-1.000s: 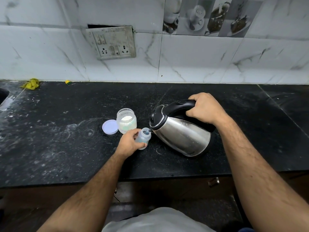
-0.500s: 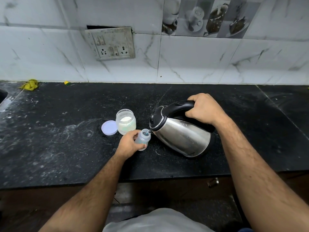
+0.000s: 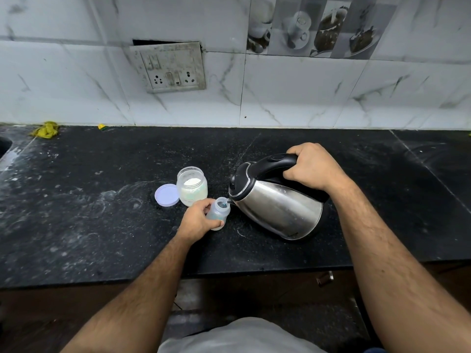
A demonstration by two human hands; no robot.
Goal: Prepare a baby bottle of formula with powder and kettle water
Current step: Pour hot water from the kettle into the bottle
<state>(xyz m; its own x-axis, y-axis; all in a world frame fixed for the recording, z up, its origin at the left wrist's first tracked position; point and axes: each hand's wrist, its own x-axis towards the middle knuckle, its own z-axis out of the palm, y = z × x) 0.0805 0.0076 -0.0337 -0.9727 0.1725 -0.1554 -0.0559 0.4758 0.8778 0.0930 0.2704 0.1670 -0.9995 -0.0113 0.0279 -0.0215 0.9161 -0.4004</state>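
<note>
A small clear baby bottle (image 3: 219, 211) without its teat stands on the black counter (image 3: 102, 225), and my left hand (image 3: 197, 221) grips its side. My right hand (image 3: 311, 166) is closed around the black handle of a steel kettle (image 3: 277, 202). The kettle is tilted to the left, its spout right over the bottle's open mouth. Just behind the bottle stands an open plastic jar (image 3: 191, 186) with white powder in it. The jar's pale lilac lid (image 3: 167, 194) lies flat to its left.
A tiled wall with a socket panel (image 3: 169, 68) runs along the back of the counter. A yellow crumpled scrap (image 3: 46, 129) lies at the far left by the wall, near a sink's edge (image 3: 3, 146). White powder smears mark the counter's left half.
The kettle has stayed tilted with its spout at the bottle's mouth. Both hands keep their grips; hardly anything has shifted.
</note>
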